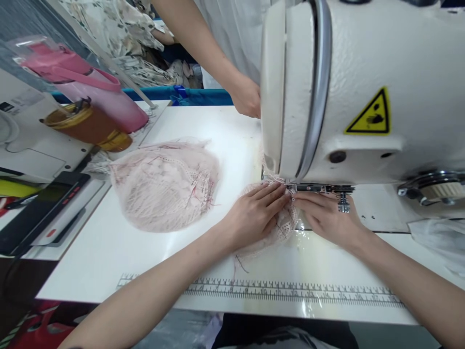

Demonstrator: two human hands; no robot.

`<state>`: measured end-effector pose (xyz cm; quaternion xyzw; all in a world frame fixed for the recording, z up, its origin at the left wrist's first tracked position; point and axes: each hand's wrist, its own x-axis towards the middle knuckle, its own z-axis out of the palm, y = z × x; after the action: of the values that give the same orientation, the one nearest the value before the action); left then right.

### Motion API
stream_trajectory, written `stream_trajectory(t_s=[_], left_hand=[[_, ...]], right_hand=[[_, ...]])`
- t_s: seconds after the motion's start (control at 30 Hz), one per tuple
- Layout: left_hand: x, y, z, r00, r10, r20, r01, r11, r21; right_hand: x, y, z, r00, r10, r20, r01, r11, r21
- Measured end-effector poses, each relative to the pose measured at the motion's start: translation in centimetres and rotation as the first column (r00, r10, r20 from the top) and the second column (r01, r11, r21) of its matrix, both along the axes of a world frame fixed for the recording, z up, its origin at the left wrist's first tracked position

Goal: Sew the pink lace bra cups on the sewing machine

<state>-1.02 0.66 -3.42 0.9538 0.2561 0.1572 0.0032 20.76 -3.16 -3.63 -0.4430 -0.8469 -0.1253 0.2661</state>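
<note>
My left hand (254,213) lies palm down on a piece of pale pink lace fabric (286,225), its fingers stretched out towards the sewing machine's needle area. From the other side, my right hand (327,215) reaches in with its fingers extended, the tips touching the edge of the same lace. The presser foot parts (312,188) of the sewing machine (356,63) sit just above and between my hands. They cover part of my right fingers. A loose thread trails from the lace near my left wrist. Further left, a second lace piece (163,186) with reddish threads rests on the white table (203,123).
Across the table, a co-worker's hand (247,97) rests beside the machine head. On the left stand a pink bottle (98,92), a brown cup (83,126) and a black device (47,208). A printed ruler (254,291) runs along the front edge. White plastic (439,242) lies at right.
</note>
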Motion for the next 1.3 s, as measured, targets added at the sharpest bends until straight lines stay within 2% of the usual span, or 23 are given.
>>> stream_trajectory(t_s=[0.37,0.47,0.57,0.63,0.67,0.73,0.8,0.87,0.9,0.93,1.0,1.03,1.07,1.1,1.17,1.23,1.3], left_hand=[[0.1,0.0,-0.2,1.0,0.008,-0.013,-0.008,1.0,0.015],[0.2,-0.4,0.8,0.999,0.023,-0.022,-0.022,0.998,0.066],[-0.2,-1.3,3.0,0.999,0.036,-0.026,-0.033,0.991,0.132],[-1.2,-2.0,4.3,0.998,-0.045,-0.032,0.05,0.986,0.156],[-1.9,-2.4,4.7,0.991,-0.125,-0.039,0.13,0.977,0.168],[-3.4,-3.4,4.6,0.96,-0.27,-0.072,0.279,0.932,0.23],[-4.6,-4.4,3.8,0.95,-0.292,-0.115,0.313,0.905,0.289],[-5.1,-5.5,3.2,0.985,-0.17,-0.019,0.168,0.948,0.271],[-5.0,-5.9,3.2,0.996,-0.057,0.071,0.041,0.978,0.203],[-4.7,-6.2,3.5,0.991,0.052,0.126,-0.062,0.995,0.079],[-3.8,-6.1,4.8,0.965,0.216,0.146,-0.192,0.967,-0.165],[-3.4,-5.7,5.6,0.962,0.248,0.117,-0.219,0.951,-0.217],[-2.9,-5.1,6.3,0.965,0.252,0.071,-0.232,0.95,-0.208],[-2.4,-4.4,6.8,0.977,0.211,0.004,-0.207,0.961,-0.182],[-1.6,-2.8,7.1,0.989,0.062,-0.132,-0.079,0.989,-0.124],[-0.8,-1.4,6.3,0.974,-0.075,-0.212,0.066,0.996,-0.053],[-0.1,-0.5,4.9,0.968,-0.108,-0.228,0.126,0.99,0.067]], right_hand=[[0.1,0.2,-0.4,1.0,0.011,-0.01,-0.011,1.0,0.015],[0.1,0.0,-0.5,1.0,-0.008,0.001,0.008,0.999,0.031],[0.3,0.0,-0.8,1.0,0.005,0.01,-0.006,1.0,0.023],[0.5,0.2,-1.1,0.997,0.074,0.02,-0.073,0.996,-0.047],[0.5,0.3,-1.3,0.993,0.116,0.02,-0.113,0.989,-0.093],[0.6,0.6,-1.4,0.981,0.191,0.013,-0.186,0.968,-0.167],[0.6,0.7,-1.4,0.975,0.222,0.002,-0.217,0.957,-0.193],[0.6,0.8,-1.1,0.969,0.247,-0.017,-0.246,0.95,-0.195],[0.6,0.7,-1.0,0.965,0.262,-0.032,-0.263,0.943,-0.202],[0.6,0.7,-0.9,0.959,0.277,-0.052,-0.282,0.935,-0.213],[0.6,0.7,-0.9,0.946,0.31,-0.094,-0.324,0.917,-0.232],[0.7,0.6,-1.0,0.94,0.321,-0.114,-0.339,0.913,-0.227],[0.7,0.6,-1.1,0.935,0.33,-0.129,-0.351,0.912,-0.21],[0.8,0.6,-1.3,0.931,0.336,-0.142,-0.358,0.917,-0.177],[1.0,0.6,-1.5,0.928,0.345,-0.139,-0.363,0.923,-0.131],[1.1,0.6,-1.5,0.932,0.343,-0.114,-0.355,0.928,-0.116],[1.1,0.5,-1.3,0.942,0.323,-0.091,-0.332,0.934,-0.128]])
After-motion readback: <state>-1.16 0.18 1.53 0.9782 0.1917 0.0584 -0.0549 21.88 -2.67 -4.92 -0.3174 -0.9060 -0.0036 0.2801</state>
